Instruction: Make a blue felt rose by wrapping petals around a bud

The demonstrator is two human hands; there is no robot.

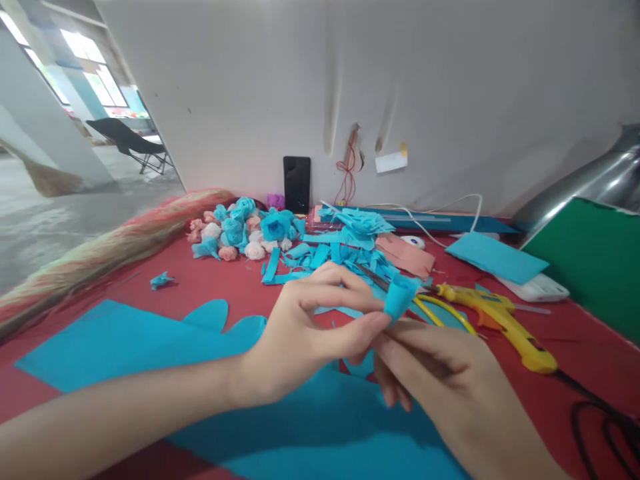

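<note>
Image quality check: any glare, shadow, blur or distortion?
Head view: windows at upper left blown out; head view: highlights streak the metal vessel, which looks stretched at the right edge, likely wide-angle distortion; head view: soft shadow on the blue sheet below the left hand; head view: background around the black chair looks soft.

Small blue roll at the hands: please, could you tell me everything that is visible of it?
The small blue roll looks like paper, curled into a narrow cone-like tube. It tilts, its wider end up and to the right. The left hand pinches it near the bottom; the right hand is just below, where the roll's base is hidden.
</note>
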